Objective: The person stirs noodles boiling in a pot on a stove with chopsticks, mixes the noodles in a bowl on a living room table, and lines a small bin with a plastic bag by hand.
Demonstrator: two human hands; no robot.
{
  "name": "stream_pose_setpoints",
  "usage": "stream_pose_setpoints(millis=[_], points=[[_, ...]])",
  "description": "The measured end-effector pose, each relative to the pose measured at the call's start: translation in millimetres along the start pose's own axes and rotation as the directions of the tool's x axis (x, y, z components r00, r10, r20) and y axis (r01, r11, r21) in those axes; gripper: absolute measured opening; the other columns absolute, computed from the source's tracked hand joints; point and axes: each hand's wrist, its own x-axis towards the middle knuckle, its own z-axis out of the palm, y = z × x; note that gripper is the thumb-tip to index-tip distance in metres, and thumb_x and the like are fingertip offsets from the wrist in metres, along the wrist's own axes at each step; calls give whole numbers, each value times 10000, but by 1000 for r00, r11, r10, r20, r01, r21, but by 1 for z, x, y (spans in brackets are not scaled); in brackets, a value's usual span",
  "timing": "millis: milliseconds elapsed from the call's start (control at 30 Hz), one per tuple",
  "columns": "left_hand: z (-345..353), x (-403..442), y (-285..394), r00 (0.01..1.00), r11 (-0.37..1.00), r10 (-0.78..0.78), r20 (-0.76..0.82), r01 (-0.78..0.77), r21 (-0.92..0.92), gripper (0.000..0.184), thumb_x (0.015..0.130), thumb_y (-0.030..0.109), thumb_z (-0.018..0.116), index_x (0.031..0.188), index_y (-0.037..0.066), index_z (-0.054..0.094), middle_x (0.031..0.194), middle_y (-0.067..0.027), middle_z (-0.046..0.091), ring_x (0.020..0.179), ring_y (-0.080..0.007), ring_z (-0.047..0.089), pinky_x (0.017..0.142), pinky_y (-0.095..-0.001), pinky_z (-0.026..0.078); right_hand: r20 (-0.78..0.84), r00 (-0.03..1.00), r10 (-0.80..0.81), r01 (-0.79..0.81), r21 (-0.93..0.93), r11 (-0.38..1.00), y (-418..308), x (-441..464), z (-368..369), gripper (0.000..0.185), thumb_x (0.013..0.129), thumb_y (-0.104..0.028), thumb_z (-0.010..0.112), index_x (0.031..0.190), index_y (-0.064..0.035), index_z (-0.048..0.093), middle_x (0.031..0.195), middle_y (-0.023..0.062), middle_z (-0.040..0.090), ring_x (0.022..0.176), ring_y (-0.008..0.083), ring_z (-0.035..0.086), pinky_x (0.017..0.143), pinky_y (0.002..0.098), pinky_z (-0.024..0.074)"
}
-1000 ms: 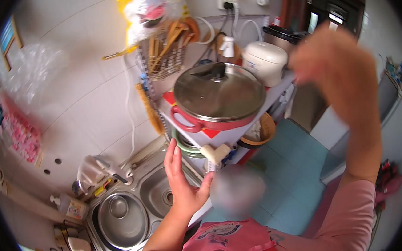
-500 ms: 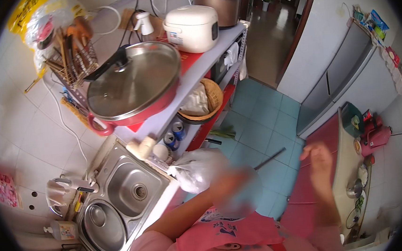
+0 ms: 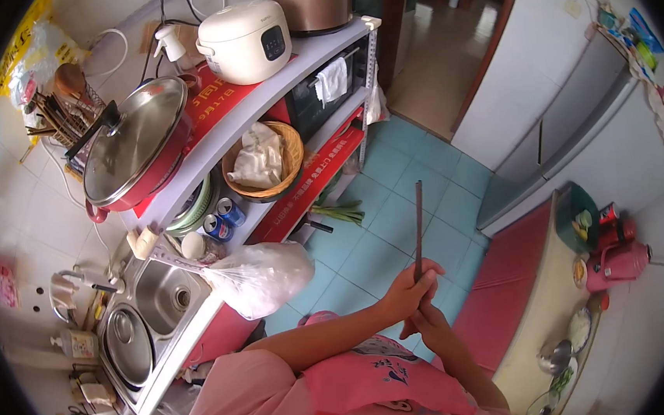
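Observation:
My left hand [image 3: 407, 293] is closed around the lower part of long, thin, dark brown chopsticks [image 3: 420, 220], which point up and away over the floor. They lie so close together that I cannot tell one from two. Just below, my right hand [image 3: 429, 326] meets the left, its fingers curled in. Whatever its fingers grip is hidden behind the two hands. Under my forearms is the pink apron [image 3: 384, 375].
To the left are a double sink [image 3: 169, 298], a white plastic bag [image 3: 263, 279] and a shelf with a lidded red pan [image 3: 136, 145], a rice cooker [image 3: 245, 44] and a wicker basket [image 3: 290, 144]. A counter [image 3: 538, 300] with red doors and a fridge [image 3: 552, 135] stand right.
My right hand, earlier apart and raised at the right, has come in against my left. The chopsticks have swung from slanting right to nearly upright. The view has shifted to the right.

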Motion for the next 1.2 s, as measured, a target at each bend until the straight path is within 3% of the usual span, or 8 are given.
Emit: stream_pose_setpoints(millis=[100, 367, 533, 767, 900, 1033, 1133, 1200], points=[[9, 37, 3, 996, 996, -90, 11, 90, 4, 260, 992, 286, 408, 1083, 64, 507, 692, 0, 457, 594, -65, 415, 518, -219, 373, -65, 995, -72, 73, 15, 997, -4, 12, -35, 224, 974, -151, 382, 1019, 28, 509, 753, 66, 537, 636, 154, 572, 608, 286, 483], [-9, 176, -7, 975, 976, -205, 80, 209, -53, 216, 985, 249, 418, 1052, 67, 515, 666, 12, 462, 565, -59, 424, 491, -213, 373, -183, 981, -67, 44, -128, 991, -50, 91, -127, 208, 959, -147, 377, 987, 17, 502, 714, 60, 540, 605, 134, 542, 595, 271, 455], [-38, 307, 1, 950, 957, -275, 148, 286, -53, 264, 988, 297, 429, 1087, 69, 517, 697, 15, 488, 574, -61, 467, 481, -197, 389, -333, 940, -73, 58, -55, 997, -97, 168, -195, 201, 955, -139, 385, 999, 24, 494, 677, 43, 522, 596, 124, 540, 580, 261, 438], [-64, 470, 24, 917, 938, -321, 236, 343, -54, 294, 1006, 291, 376, 1133, 60, 506, 762, -14, 535, 727, -110, 550, 664, -244, 463, -352, 936, -4, -9, -34, 999, -157, 264, -293, 195, 969, -165, 428, 986, 3, 525, 638, 34, 523, 568, 105, 504, 555, 253, 432], [-74, 547, 13, 905, 934, -357, 233, 354, 53, 414, 1020, 352, 290, 1245, 57, 474, 940, -48, 606, 918, -143, 570, 874, -310, 449, -330, 943, 35, -33, 11, 999, -175, 310, -351, 235, 984, -213, 428, 1004, -9, 543, 737, 47, 575, 650, 113, 543, 611, 260, 468], [-80, 636, 6, 888, 907, -392, 239, 416, -58, 458, 1007, 417, 302, 1289, 91, 457, 1058, -62, 586, 1020, -143, 541, 907, -300, 417, -299, 954, 7, 12, 63, 998, -180, 369, -431, 262, 990, -229, 415, 1042, -3, 536, 839, 64, 615, 745, 127, 582, 684, 267, 495], [-77, 710, 19, 889, 903, -427, 168, 429, 23, 468, 1010, 403, 272, 1312, 77, 416, 1082, -91, 590, 890, -172, 582, 749, -319, 487, -244, 966, -81, 82, -10, 997, -221, 421, -501, 270, 994, -234, 399, 1063, -8, 528, 860, 62, 612, 735, 125, 584, 673, 263, 497], [-82, 766, 11, 913, 913, -399, 82, 404, -62, 499, 1002, 438, 266, 1315, 81, 421, 1101, -87, 582, 921, -180, 583, 694, -294, 478, -102, 995, -6, 9, 23, 1000, -246, 460, -556, 262, 997, -246, 389, 1049, -25, 520, 807, 50, 576, 660, 123, 548, 613, 258, 481]])
